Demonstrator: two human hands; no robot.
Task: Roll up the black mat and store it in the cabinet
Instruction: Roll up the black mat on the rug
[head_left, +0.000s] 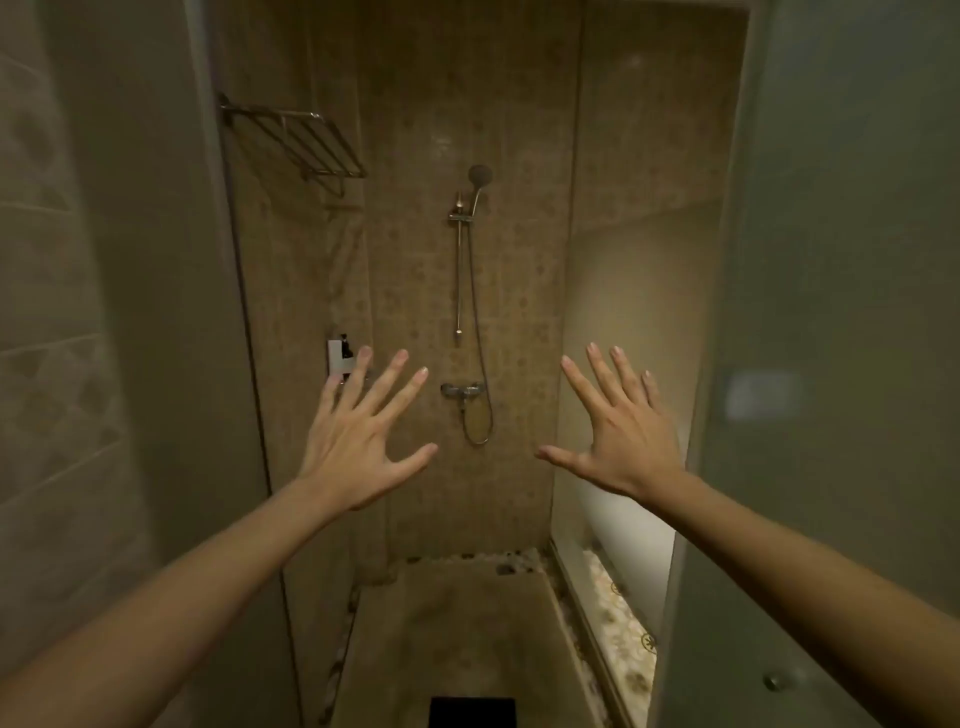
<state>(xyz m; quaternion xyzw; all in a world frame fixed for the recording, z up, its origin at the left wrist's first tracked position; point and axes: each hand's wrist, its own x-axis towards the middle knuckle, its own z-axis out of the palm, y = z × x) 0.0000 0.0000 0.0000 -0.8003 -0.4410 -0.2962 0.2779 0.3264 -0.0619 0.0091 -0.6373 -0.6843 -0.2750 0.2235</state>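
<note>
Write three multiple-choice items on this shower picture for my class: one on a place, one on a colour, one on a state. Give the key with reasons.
1. Where is the black mat?
A. on the wire rack
B. on the shower floor at the bottom edge
C. in the left hand

2. What colour is the shower head?
A. dark grey
B. white
C. red

3. How are the left hand and right hand?
A. gripping the hose
B. clenched
C. open, fingers spread, empty

Key: B, it lies flat low on the floor; A, it looks dark against the tiles; C, both are raised holding nothing.
</note>
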